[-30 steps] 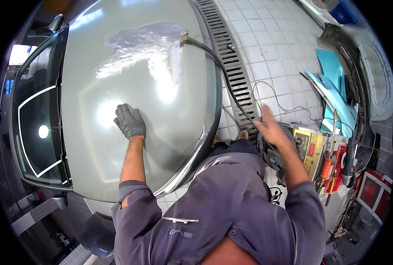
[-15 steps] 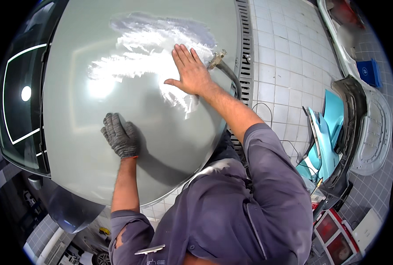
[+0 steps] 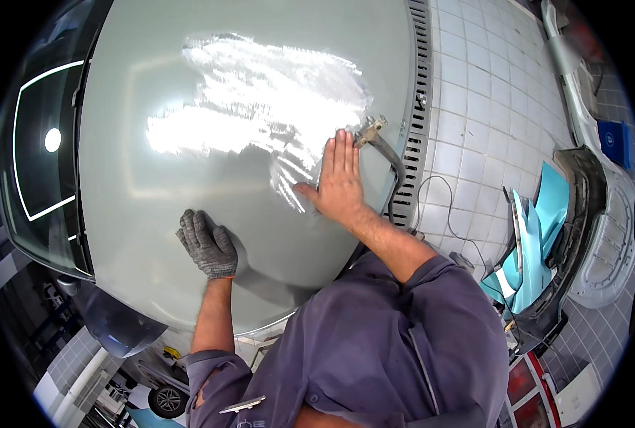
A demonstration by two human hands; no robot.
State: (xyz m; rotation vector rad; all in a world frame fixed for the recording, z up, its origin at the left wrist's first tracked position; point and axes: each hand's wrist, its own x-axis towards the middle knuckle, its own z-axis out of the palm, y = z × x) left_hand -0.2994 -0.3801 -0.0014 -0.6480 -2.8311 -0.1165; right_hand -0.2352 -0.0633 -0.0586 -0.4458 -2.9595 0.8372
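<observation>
The car hood [image 3: 239, 192], pale grey-green, fills the middle of the view, and both hands are over it. To its right lies the white tiled floor [image 3: 481, 107], and below it the person's grey-purple shirt [image 3: 403, 342]. The dark windshield [image 3: 43, 178] curves along the far left, with a bright line and a round light shining in it. On the upper half of the hood spreads a shiny white patch [image 3: 275, 93], ragged at its edges. A long slotted drain cover [image 3: 417, 78] runs just beside the hood's right side. Farther right are a black car bumper [image 3: 571, 207] and some turquoise panels [image 3: 535, 260]. The right grip, a bare hand [image 3: 342, 178], is wide and empty, palm down at the patch's lower right edge, fingers together and thumb spread. The left grip, a hand in a grey glove [image 3: 207, 246], is also wide and empty, flat on the hood below the patch. A dark hose [image 3: 389, 160] bends over the hood's right edge; its metal end [image 3: 369, 132] sits by the right fingertips, whether touching I cannot tell. Smallest is a thin cable [image 3: 449, 192] on the floor.
</observation>
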